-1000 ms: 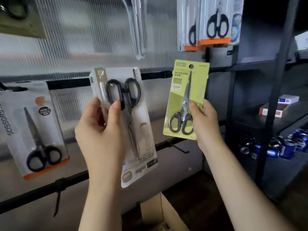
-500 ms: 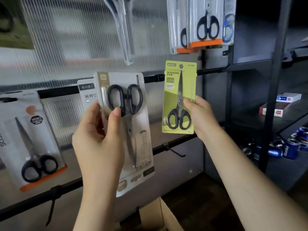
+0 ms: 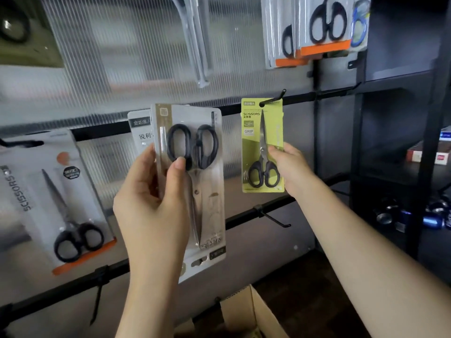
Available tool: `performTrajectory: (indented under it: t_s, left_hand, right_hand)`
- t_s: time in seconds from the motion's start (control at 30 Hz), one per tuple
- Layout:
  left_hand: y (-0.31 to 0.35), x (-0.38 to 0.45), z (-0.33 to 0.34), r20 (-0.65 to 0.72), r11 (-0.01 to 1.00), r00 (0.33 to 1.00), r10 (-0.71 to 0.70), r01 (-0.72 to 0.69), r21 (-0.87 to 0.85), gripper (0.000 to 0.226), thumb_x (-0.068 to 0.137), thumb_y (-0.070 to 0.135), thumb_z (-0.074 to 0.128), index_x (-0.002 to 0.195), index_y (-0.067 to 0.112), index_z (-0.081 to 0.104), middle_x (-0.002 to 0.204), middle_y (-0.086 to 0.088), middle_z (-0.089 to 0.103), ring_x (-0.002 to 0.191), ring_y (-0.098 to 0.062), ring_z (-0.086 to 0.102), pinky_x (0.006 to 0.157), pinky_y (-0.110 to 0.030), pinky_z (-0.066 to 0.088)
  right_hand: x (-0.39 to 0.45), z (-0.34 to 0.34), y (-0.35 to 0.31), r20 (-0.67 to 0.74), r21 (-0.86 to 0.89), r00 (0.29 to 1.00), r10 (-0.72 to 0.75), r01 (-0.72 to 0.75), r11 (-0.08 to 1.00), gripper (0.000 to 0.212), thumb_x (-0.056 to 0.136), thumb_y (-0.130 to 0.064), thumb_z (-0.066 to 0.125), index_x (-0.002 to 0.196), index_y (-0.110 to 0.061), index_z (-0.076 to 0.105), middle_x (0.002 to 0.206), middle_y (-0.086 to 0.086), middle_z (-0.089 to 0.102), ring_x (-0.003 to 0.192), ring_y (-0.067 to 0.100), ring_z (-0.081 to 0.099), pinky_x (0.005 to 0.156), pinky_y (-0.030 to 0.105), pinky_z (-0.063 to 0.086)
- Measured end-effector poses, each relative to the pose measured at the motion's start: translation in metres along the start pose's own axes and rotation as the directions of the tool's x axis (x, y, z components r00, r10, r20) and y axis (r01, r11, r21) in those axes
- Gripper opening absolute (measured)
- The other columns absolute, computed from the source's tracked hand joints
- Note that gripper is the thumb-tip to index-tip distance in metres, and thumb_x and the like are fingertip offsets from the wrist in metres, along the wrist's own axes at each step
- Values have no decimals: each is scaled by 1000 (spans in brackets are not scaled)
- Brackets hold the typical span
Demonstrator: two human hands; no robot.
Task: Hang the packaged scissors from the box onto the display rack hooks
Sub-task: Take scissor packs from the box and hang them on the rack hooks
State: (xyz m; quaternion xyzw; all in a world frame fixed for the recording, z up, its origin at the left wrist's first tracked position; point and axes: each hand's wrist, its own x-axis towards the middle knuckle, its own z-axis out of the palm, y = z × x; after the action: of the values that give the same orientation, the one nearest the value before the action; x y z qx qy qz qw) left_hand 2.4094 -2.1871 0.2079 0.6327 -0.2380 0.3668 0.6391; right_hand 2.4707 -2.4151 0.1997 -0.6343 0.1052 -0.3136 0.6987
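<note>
My left hand grips a large clear pack of black-handled scissors, held upside down with the handles at the top; a second white pack shows behind it. My right hand pinches the right edge of a green scissors pack. The hole at the top of the green pack sits on a black hook of the middle rail. The cardboard box stands open at the bottom.
A white and orange scissors pack hangs at the left. More orange-edged packs hang top right. A bare hook juts from the lower rail. Dark shelving with small boxes and cans stands at the right.
My right hand has lifted the green pack up and rightward, and its hole now sits on the hook. My left hand keeps holding its packs in much the same place.
</note>
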Motion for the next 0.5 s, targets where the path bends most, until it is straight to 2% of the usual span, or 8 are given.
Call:
performTrajectory:
  t_s: [0.07,0.13,0.2,0.27,0.33,0.4,0.5]
  left_hand:
    - [0,4,-4,-20,1000,1000,-8,9,7,33,91,24,60,121,10,62,97,-9,68,83,-11,60,77,-18,47]
    - [0,5,-7,-31,1000,999,-18,18,10,33,91,23,60,122,10,61,101,-10,68,93,-15,64,86,-25,52]
    - [0,6,-8,-38,999,998,-52,52,-9,37,91,23,60,126,9,59,113,-11,66,110,-20,61,96,-36,50]
    - [0,7,-9,-32,997,997,-71,70,-38,39,91,21,60,127,8,57,119,-8,65,116,-18,58,98,-37,48]
    - [-1,7,-9,-35,995,996,-77,75,-59,40,90,20,60,128,7,56,121,-7,64,117,-16,58,98,-35,48]
    - [-4,7,-7,-30,993,996,-85,82,-79,41,91,19,60,129,5,55,123,-11,63,118,-18,57,98,-35,47]
    - [-5,6,-7,-15,990,995,-101,99,-101,38,92,17,59,126,0,56,120,-21,61,118,-27,55,97,-38,45]
  right_hand:
    - [5,9,1,-14,2,1000,-5,5,1000,13,100,-20,47,110,-26,53,93,-12,54,95,10,47,86,28,34]
    - [10,19,3,-33,-15,999,1,-1,1000,22,100,-20,47,120,-20,55,101,-8,55,97,11,48,85,27,35]
    - [15,26,6,-83,-53,996,19,-24,998,29,99,-20,47,127,-14,54,103,-4,53,97,13,48,86,28,38]
    - [18,32,10,-172,-188,985,12,-45,981,29,99,-20,45,124,-7,55,104,4,55,95,20,52,87,34,45]
    - [17,36,13,-259,-412,965,-48,-65,909,31,98,-19,42,122,-3,54,113,15,58,101,29,55,84,37,46]
    - [9,41,14,-307,-562,947,-98,-97,821,40,99,-21,41,135,-4,41,130,19,52,119,35,50,90,38,44]
    - [-10,45,22,-286,-618,942,-178,-39,785,57,98,-23,45,146,-4,23,144,18,37,130,37,38,102,41,37]
